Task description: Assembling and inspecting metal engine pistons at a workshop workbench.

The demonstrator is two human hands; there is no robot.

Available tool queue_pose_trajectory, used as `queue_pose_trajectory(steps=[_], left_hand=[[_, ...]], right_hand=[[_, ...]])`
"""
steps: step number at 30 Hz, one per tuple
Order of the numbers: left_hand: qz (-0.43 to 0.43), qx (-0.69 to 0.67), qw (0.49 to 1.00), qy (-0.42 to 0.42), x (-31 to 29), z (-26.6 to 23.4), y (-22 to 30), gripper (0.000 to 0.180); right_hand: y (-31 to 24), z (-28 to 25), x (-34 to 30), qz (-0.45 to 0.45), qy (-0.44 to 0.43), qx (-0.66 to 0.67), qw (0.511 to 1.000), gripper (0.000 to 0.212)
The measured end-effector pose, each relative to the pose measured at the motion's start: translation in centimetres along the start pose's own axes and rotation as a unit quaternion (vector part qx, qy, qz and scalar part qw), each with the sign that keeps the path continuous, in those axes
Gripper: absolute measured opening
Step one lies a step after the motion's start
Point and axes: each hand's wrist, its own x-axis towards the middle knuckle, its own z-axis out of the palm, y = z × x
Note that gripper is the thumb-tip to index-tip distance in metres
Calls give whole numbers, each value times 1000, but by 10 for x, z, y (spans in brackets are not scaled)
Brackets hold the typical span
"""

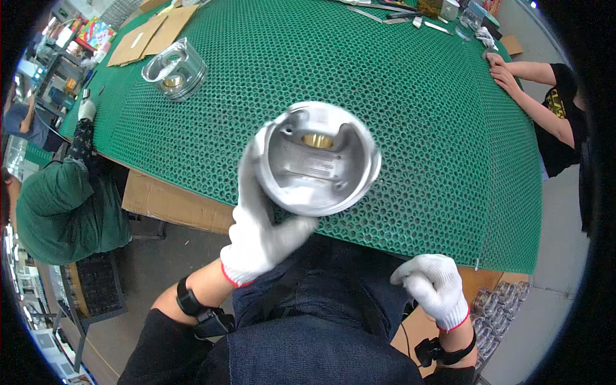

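Observation:
My left hand [256, 237], in a white knit glove with a red cuff, grips a silvery metal piston [321, 199] above the near part of the table. The piston's hollow underside faces me, showing a brass-coloured bushing inside. The glove and the piston's edge are slightly blurred. My right hand [436, 289], gloved the same way, is off the table's front edge at the lower right, its fingers curled in and nothing visible in them. Farther left on the table, a second piston [176, 70] rests with a brass-coloured bushing showing in it.
The table has a green perforated mat [410, 147]. Brown cardboard sheets [151, 38] lie at the far left, with tools [398, 13] at the far edge. Several more pistons [497, 314] are stacked low right. One person [70, 205] sits left; another person's hands [504, 74] rest on the right edge.

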Motion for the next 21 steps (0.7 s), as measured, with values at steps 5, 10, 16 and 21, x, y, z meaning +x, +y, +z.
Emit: queue_pose_trajectory(steps=[5, 10, 16, 21], left_hand=[[-39, 51, 993, -95, 21, -21, -3, 127], [-90, -17, 995, -38, 25, -32, -18, 72], [168, 129, 969, -128, 92, 3, 18, 51], [332, 301, 875, -184, 64, 50, 82, 41]], right_hand=[[-8, 16, 15, 26, -91, 149, 984, 24], [11, 14, -34, 200, 9, 252, 947, 48], [-8, 13, -11, 143, 32, 291, 946, 44], [-12, -5, 3, 108, 85, 185, 973, 28]])
